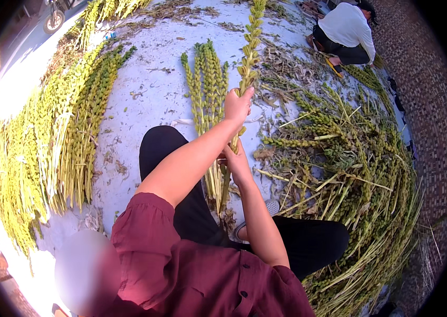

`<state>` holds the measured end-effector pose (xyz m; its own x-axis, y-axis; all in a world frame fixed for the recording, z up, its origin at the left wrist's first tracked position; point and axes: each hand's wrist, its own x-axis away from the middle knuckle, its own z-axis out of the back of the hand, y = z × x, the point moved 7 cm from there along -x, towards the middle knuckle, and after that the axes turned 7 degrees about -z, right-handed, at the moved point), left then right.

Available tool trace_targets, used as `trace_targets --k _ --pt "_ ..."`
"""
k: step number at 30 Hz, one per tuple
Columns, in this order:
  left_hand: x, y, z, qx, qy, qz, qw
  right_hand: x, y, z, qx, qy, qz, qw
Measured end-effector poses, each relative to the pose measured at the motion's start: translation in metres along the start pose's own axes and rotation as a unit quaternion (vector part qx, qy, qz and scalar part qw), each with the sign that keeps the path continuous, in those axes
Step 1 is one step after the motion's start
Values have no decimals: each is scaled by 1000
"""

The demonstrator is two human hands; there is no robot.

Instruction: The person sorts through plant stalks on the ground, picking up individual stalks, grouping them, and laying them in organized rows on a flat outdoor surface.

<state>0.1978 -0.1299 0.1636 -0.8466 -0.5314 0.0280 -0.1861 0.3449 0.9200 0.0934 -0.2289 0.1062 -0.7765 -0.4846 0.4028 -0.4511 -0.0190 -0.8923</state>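
Observation:
A long sesame stalk (252,39) lined with green seed pods rises away from me, tilted slightly right. My left hand (238,104) is closed around its middle. Lower down the same stalk, the fingers of my right hand (236,160) wrap it near the bare stem. Between my legs lies a small bundle of sesame stalks (207,85), pod tips pointing away and cut ends close to my feet. A whitish strip (183,121) lies on the sheet by that bundle, partly hidden beneath it.
A large loose heap of sesame stalks (338,178) spreads at my right. Tied bundles (57,134) lie in rows at my left. Dry leaf litter (287,67) covers parts of the pale ground sheet (152,83). A person (344,35) crouches at the far right. A wheel (54,21) stands far left.

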Motion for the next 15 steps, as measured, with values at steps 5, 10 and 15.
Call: trace_targets --k 5,10,15 --pt "-15 0 8 -111 -94 136 980 -18 6 39 70 128 65 987" --pt "-25 81 54 -110 34 -59 992 -45 47 54 166 145 1 975" --pt "-26 106 75 -4 -16 -63 998 -60 90 42 193 151 -15 969"
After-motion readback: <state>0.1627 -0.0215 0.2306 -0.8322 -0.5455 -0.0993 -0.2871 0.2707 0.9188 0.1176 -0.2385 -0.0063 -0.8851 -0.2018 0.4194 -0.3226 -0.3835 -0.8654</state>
